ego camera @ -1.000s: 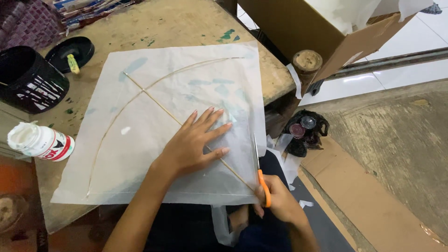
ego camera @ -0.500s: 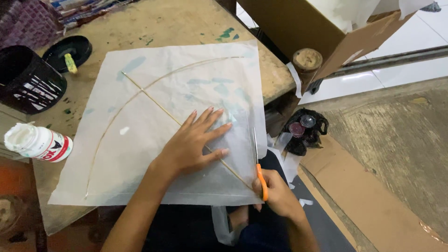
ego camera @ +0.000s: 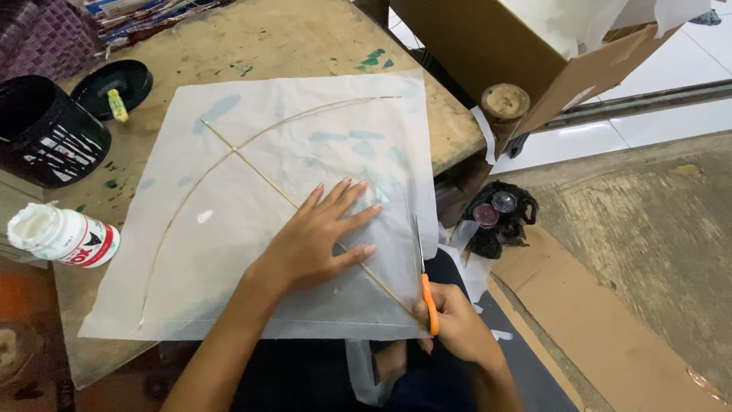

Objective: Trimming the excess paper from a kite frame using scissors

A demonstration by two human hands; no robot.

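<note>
A large square sheet of thin translucent white paper [ego camera: 252,221] is lying flat on a worn, paint-flecked wooden table [ego camera: 305,38], with its near edge reaching just past the table's front rim. Two thin bamboo sticks are lying on the sheet: a straight spine stick [ego camera: 252,169] is running diagonally across it, and a bowed stick [ego camera: 183,214] is curving from the sheet's far side round to its near left corner, crossing the spine near the sheet's far left part.

The left hand [ego camera: 320,236] is pressing down flat on the sheet, fingers spread and open, covering the spine stick near the sheet's right side and gripping nothing. The right hand [ego camera: 457,324] is sitting at the sheet's near right corner, closed around the orange handles of a pair of scissors [ego camera: 424,275]; the grey blades are pointing away from the person along the sheet's right edge, and I cannot tell how far apart they are.

To the left of the sheet a white plastic glue bottle with a red-and-black label [ego camera: 61,235] is lying on its side. Beyond the sheet's far left corner a black cylindrical container [ego camera: 46,130] is standing beside a round black lid [ego camera: 114,85]. Past the sheet's right edge, off the table, an open brown cardboard box [ego camera: 488,46] is tilting
</note>
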